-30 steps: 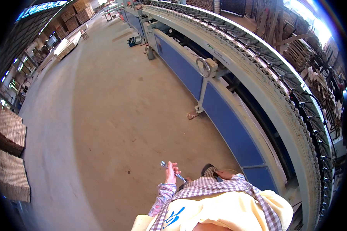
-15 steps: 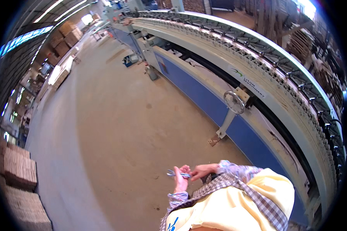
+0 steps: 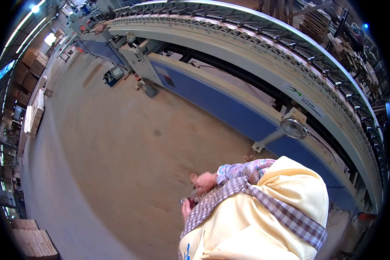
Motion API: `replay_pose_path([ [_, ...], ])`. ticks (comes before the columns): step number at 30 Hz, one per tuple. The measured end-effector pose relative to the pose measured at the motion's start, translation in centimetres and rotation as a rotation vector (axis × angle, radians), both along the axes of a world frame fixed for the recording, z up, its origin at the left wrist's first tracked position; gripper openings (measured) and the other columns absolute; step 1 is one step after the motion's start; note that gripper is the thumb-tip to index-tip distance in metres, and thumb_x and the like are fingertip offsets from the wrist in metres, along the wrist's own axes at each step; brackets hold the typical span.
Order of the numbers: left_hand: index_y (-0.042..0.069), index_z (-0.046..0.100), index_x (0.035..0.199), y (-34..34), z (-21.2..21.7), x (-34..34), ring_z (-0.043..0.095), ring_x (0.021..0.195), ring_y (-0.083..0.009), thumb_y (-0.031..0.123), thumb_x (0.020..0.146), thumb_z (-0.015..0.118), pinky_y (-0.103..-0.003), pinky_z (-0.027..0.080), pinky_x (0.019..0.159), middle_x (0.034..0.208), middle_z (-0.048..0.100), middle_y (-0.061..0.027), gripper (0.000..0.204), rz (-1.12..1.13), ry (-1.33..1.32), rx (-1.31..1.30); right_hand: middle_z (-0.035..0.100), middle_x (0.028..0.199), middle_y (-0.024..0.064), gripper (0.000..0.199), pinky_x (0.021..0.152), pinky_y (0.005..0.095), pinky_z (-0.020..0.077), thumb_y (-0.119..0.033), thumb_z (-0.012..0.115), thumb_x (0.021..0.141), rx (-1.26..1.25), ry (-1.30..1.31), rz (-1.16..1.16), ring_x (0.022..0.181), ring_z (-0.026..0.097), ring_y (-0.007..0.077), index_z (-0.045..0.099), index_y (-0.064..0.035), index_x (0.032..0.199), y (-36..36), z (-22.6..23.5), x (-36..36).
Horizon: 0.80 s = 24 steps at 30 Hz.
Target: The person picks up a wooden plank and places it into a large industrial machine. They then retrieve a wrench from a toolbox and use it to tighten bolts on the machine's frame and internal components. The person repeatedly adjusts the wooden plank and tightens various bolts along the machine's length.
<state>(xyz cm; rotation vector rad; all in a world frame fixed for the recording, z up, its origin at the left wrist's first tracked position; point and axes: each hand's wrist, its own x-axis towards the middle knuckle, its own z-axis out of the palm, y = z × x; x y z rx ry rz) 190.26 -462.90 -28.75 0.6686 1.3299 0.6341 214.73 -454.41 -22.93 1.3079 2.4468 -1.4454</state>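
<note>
My two hands are close together in front of my body, low in the head view. In my right hand (image 3: 206, 180), the fingers are curled round the upper end of a small metal wrench (image 3: 195, 192), blurred by motion. The wrench slants down to my left hand (image 3: 186, 209), which closes on its lower part. Checked apron cloth hides much of my left hand. A patterned sleeve (image 3: 238, 172) covers my right forearm.
A long machine with a chain track (image 3: 247, 41) and blue side panels (image 3: 212, 97) runs along my right. Its handwheel (image 3: 294, 128) juts out near me. A grey bottle-like canister (image 3: 148, 89) and a blue crate (image 3: 112, 75) stand farther along. Stacked boards (image 3: 34, 240) lie at lower left.
My view has swung, so the machine sits farther left and lower. My right hand has moved over the wrench, and my left hand has drawn lower, toward my body.
</note>
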Motion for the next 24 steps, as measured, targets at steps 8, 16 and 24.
replay_pose_path([
  [8,-0.004,0.052,0.123,34.0,10.0,1.8,0.056,0.087,-0.0114,0.023,0.094,0.057,-0.025,0.047,0.078,0.103,0.060,-0.0053,0.040,-0.495,0.206,0.347,0.061,0.065,0.0046,0.032,0.053,0.0326,0.0439,-0.037,0.064,0.084,-0.077,0.365,-1.171,0.057,0.056,0.0162,0.067,-0.0053,0.084,15.3,3.1,9.6],
  [16,0.000,0.054,0.122,51.4,12.1,16.4,0.060,0.090,-0.0123,0.021,0.096,0.055,-0.025,0.048,0.079,0.105,0.062,-0.0068,0.033,-0.483,0.022,0.378,0.049,0.054,-0.0039,0.028,0.044,0.0224,0.0298,-0.029,0.061,0.090,0.183,0.636,-1.980,0.049,0.041,0.0040,0.059,-0.0066,0.073,21.7,9.3,23.1],
  [24,-0.002,0.055,0.118,56.1,15.0,24.6,0.060,0.094,-0.0147,0.014,0.096,0.053,-0.027,0.048,0.085,0.107,0.063,-0.0090,0.028,-0.769,-0.004,0.259,0.055,0.068,0.0016,0.017,0.049,0.0291,0.0422,-0.015,0.047,0.091,0.996,0.046,-1.704,0.056,0.053,0.0129,0.062,-0.0055,0.092,36.2,7.4,31.4],
])
